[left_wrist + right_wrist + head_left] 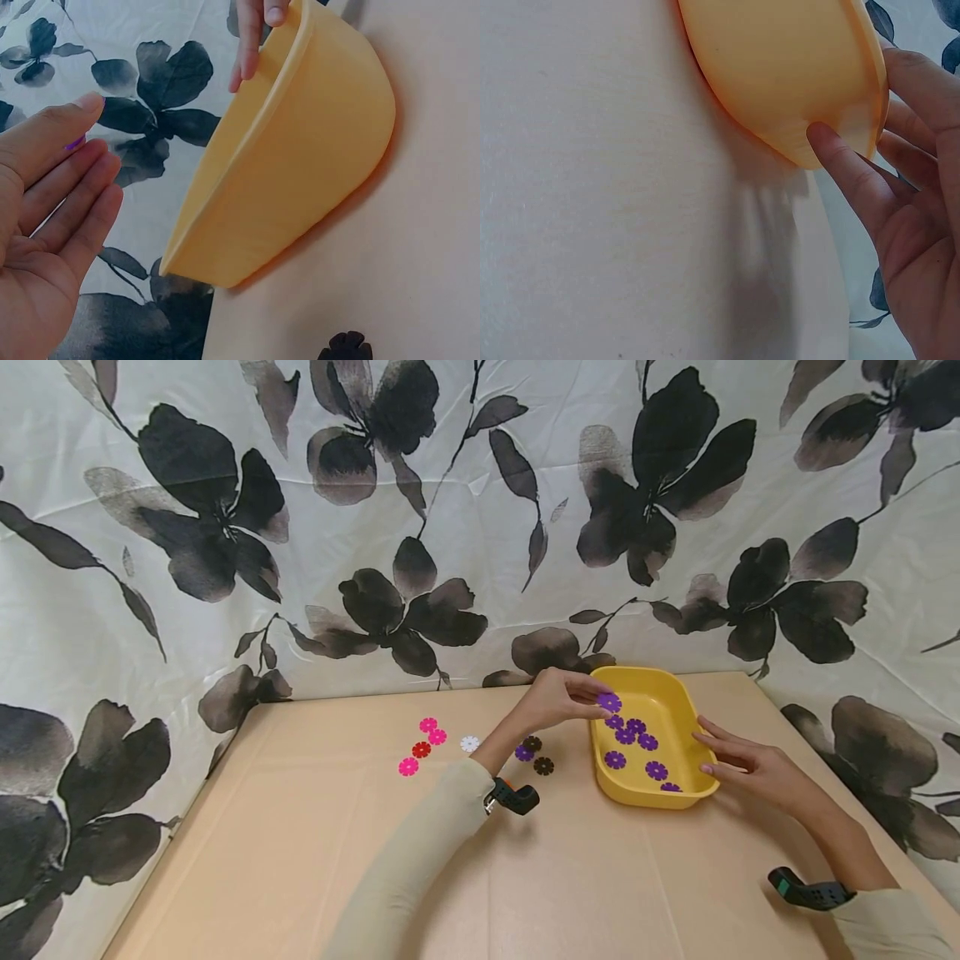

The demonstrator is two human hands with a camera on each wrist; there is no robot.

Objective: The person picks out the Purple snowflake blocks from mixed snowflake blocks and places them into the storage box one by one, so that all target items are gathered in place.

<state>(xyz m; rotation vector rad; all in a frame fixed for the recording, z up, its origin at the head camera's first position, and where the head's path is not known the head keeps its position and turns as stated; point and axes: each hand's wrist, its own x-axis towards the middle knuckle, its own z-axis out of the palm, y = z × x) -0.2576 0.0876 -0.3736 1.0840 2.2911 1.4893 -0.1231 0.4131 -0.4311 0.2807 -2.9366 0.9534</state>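
Observation:
My left hand (558, 700) pinches a purple flower-shaped disc (610, 702) between thumb and fingertips, at the left rim of a yellow plastic tray (678, 693). In the left wrist view only a sliver of that purple disc (73, 142) shows behind the thumb. Several more purple discs (625, 736) lie scattered on the tray's floor. My right hand (757, 768) holds the tray's right side, fingers over the rim. In the right wrist view the thumb (826, 139) presses on the outer wall.
Left of the tray, two black discs (543, 766) and a purple disc (523, 752) lie on the table (570, 877). Farther left are a white disc (469, 743), a red disc (422, 749) and several pink discs (408, 767). A floral cloth (525, 527) hangs behind.

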